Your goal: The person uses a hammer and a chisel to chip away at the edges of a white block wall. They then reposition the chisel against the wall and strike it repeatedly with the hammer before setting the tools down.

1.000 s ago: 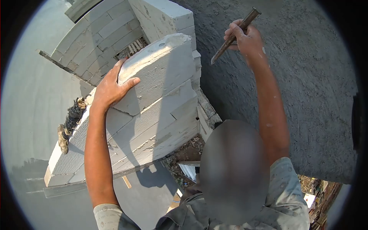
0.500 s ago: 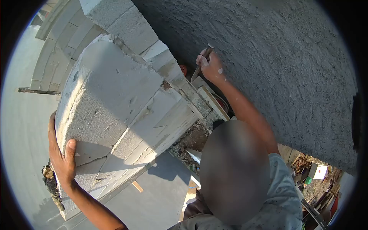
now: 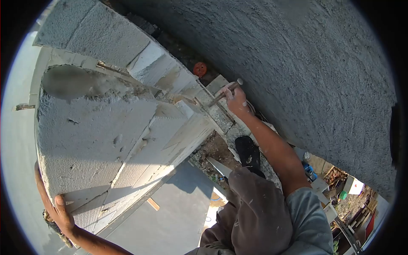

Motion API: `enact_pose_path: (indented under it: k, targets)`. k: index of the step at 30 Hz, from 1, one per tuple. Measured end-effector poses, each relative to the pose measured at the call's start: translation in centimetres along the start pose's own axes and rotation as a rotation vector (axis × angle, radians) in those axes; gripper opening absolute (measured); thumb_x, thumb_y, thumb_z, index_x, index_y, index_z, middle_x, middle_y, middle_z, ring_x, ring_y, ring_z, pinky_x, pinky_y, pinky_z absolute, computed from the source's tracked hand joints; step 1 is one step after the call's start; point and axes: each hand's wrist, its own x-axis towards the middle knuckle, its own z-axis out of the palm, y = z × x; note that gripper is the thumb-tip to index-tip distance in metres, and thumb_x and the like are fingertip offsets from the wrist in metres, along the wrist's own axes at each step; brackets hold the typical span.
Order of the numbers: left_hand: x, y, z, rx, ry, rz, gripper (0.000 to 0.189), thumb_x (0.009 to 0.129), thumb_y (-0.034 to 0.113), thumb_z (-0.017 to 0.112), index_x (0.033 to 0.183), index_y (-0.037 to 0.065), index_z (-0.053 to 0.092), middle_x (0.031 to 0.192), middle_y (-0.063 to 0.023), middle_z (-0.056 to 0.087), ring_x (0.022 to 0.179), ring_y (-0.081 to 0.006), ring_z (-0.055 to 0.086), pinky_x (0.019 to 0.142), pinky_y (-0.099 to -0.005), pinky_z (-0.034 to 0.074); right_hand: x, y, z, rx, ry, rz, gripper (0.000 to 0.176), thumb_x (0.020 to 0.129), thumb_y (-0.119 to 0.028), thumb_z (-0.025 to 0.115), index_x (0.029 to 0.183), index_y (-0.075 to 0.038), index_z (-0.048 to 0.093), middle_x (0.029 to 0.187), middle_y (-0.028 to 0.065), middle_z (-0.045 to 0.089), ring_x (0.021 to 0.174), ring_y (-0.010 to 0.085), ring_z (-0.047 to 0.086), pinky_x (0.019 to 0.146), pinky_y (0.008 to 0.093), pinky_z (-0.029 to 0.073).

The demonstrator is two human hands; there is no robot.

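My left hand [image 3: 61, 216] grips the edge of a pale block wall [image 3: 97, 140], thumb on the near face and fingers round the far side. A steel chisel [image 3: 236, 83] with a blunt, widened head is in my right hand [image 3: 236, 102], fingers wrapped round its shaft. Its lower end points down and left, close over the rough mortared ledge [image 3: 219, 117] beside the wall. The wall's top is broken and rough, and a crack runs across its lower blocks.
A grey rendered wall [image 3: 306, 76] rises on the right. My black shoe [image 3: 247, 153] rests on the rubble-strewn ledge, below an orange round object [image 3: 199, 69] in the gap. Planks and debris [image 3: 340, 182] lie far below right; a grey floor [image 3: 170, 212] lies below.
My right hand has moved down with the chisel, which now tilts more towards level. The view has shifted, showing more of the wall top, the orange object and my shoe. My left hand stays on the wall.
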Motion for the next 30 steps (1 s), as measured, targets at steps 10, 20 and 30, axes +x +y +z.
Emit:
enact_pose_path:
  k: [10, 20, 30]
  targets:
    - [0.0, 0.4, 0.3, -0.033, 0.018, -0.008, 0.106, 0.080, 0.083, 0.037, 0.149, 0.003, 0.033, 0.151, -0.0215, 0.036, 0.140, -0.0375, 0.033, 0.114, -0.0541, 0.024, 1.3, 2.8, -0.1, 0.201, -0.144, 0.124, 0.007, 0.099, -0.009, 0.053, 0.097, -0.001, 0.052, 0.096, 0.0099, 0.065, 0.087, 0.0171, 0.063, 0.083, 0.0312, 0.053]
    - [-0.3, 0.3, 0.3, 0.026, 0.002, -0.015, 0.108, 0.077, 0.085, 0.038, 0.149, 0.005, 0.034, 0.151, -0.0220, 0.036, 0.139, -0.0376, 0.035, 0.113, -0.0552, 0.026, 1.5, 1.9, 0.3, 0.137, -0.209, 0.003, 0.012, 0.099, -0.013, 0.055, 0.102, -0.001, 0.052, 0.096, 0.0112, 0.067, 0.090, 0.0168, 0.065, 0.083, 0.0320, 0.054]
    - [-0.4, 0.1, 0.4, 0.046, 0.012, -0.012, 0.107, 0.075, 0.086, 0.037, 0.150, 0.010, 0.035, 0.151, -0.0204, 0.036, 0.139, -0.0399, 0.035, 0.112, -0.0596, 0.026, 0.4, 4.0, 0.8, 0.112, -0.169, 0.185, 0.012, 0.094, -0.011, 0.064, 0.092, -0.002, 0.057, 0.090, 0.0068, 0.065, 0.083, 0.0135, 0.064, 0.072, 0.0272, 0.054]
